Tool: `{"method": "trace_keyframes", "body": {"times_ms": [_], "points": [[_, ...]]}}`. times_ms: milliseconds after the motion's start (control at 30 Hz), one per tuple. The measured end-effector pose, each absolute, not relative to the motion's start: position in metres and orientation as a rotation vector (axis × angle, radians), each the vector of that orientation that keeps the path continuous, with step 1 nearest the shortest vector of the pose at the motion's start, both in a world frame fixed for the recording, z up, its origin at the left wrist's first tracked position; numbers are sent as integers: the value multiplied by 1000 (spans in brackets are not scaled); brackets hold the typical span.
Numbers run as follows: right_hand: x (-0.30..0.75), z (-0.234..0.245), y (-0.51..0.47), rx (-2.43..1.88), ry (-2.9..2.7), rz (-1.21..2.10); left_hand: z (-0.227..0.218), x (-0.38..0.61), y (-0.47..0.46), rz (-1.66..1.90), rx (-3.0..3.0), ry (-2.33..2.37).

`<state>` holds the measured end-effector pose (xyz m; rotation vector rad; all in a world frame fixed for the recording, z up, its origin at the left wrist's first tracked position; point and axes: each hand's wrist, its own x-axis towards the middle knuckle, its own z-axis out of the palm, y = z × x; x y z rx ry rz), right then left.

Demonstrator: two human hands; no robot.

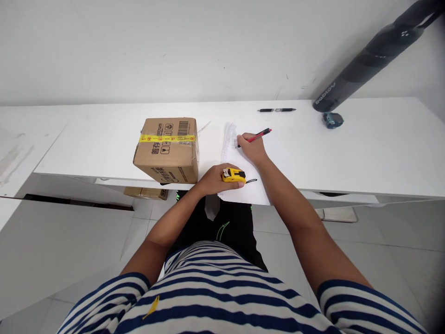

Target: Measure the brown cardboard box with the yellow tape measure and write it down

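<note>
My right hand [251, 146] is closed round a red pen [257, 136], whose tip rests on a white sheet of paper [231, 139] on the white table [365, 148]. My left hand [217, 178] grips a yellow tape measure [233, 175] near the table's front edge, on the lower part of the paper. A brown cardboard box [168, 148] sealed with yellow tape stands just left of my left hand, overhanging the front edge slightly.
A black pen [276, 110] lies near the wall at the back. A dark cylindrical device [375, 51] leans against the wall at right, with a small dark object [333, 120] at its foot. Another cardboard box [146, 192] sits under the table.
</note>
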<state>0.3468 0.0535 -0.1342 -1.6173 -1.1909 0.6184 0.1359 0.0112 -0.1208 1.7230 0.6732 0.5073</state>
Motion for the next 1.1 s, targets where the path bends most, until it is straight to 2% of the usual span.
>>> {"method": "trace_keyframes", "body": {"times_ms": [600, 733, 867, 1000, 1100], "points": [[347, -135, 54, -1666, -1162, 561, -129, 140, 14, 594, 1712, 696], [345, -131, 51, -1707, -1087, 396, -130, 138, 7, 620, 1699, 724], [357, -129, 39, -1813, -1356, 178, -127, 132, -2, 706, 1799, 740], [371, -124, 12, -1824, -1569, 275, -129, 131, -7, 736, 1934, 759], [363, -115, -20, -1719, -1552, 405, -129, 132, -14, 936, 2005, 691]]}}
